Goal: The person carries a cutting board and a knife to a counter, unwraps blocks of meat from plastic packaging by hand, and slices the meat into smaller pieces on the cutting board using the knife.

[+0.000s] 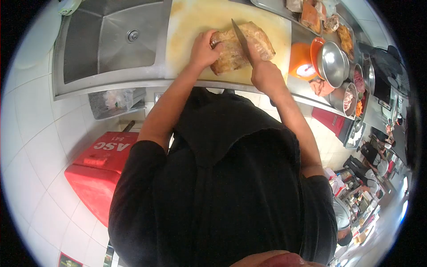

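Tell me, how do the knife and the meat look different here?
The knife is slim and dark, while the meat is a broad, thick slab, pale to golden brown.
The right hand grips the knife by its handle, while the meat lies on the board with the left hand at one end.
Both are over the board, each with a hand on it.

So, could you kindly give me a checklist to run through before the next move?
1. Knife held: ok, in the right hand.
2. Meat steadied: ok, left hand at its left end.
3. Left hand apart from the blade: ok, a stretch of meat lies between.
4. Meat within the cutting board: ok.
5. Blade already into the meat: cannot tell from above.
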Tool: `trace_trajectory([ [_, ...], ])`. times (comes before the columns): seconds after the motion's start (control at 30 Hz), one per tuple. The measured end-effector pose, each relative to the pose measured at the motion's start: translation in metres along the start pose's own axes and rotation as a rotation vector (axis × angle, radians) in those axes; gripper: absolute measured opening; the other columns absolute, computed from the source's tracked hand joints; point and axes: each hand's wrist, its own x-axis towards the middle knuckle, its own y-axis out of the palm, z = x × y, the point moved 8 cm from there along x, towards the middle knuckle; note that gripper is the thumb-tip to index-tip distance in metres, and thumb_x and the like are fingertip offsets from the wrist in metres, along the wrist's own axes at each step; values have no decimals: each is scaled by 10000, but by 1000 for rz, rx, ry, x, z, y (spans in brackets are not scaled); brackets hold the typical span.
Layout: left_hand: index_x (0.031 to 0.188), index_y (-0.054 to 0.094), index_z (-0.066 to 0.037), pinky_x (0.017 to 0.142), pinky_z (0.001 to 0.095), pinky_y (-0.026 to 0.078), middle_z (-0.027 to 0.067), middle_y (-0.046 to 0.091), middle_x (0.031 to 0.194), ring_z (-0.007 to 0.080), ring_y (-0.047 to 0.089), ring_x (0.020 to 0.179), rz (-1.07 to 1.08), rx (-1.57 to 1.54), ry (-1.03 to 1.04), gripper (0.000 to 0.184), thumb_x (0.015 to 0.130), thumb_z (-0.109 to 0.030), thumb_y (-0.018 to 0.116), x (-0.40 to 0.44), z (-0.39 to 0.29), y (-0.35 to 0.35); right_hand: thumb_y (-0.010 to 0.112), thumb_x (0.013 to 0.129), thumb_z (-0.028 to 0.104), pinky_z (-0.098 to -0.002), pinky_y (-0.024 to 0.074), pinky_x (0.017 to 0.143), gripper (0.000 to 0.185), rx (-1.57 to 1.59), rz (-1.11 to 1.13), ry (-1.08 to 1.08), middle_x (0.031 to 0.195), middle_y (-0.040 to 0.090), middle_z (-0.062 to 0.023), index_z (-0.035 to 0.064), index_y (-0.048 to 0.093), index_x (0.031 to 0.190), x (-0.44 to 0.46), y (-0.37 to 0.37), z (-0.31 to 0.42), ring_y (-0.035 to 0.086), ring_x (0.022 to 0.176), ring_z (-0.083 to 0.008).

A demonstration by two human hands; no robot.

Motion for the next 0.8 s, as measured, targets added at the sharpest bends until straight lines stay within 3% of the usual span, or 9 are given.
trace_trajectory([
  [0.37,1268,607,-92,928,476,491,195,643,1108,396,601,1057,7,-92,1,543,790,-262,800,0,11,7,463,831,-44,-501,512,925,824,-32,127,-20,1091,680,-304,116,211,1598,24,-14,13,663,1039,-441],
  [0.57,1278,609,-101,911,471,493,183,636,1074,381,591,1044,12,-141,-16,551,788,-264,803,0,12,9,479,824,-48,-486,495,946,838,54,146,-68,1171,654,-310,95,195,1600,29,-34,35,638,1112,-427],
  [0.67,1275,612,-101,916,469,487,174,632,1074,375,589,1034,15,-123,-8,543,794,-273,795,0,10,8,493,850,-20,-481,496,943,814,-43,251,28,1178,656,-298,88,195,1600,40,-25,31,638,1108,-428],
  [0.8,1275,614,-111,924,465,483,165,629,1079,368,586,1040,-49,-45,42,525,807,-284,777,-3,1,3,495,874,-6,-475,497,949,791,-23,218,-47,1211,650,-282,105,199,1599,60,-17,28,639,1111,-420],
])
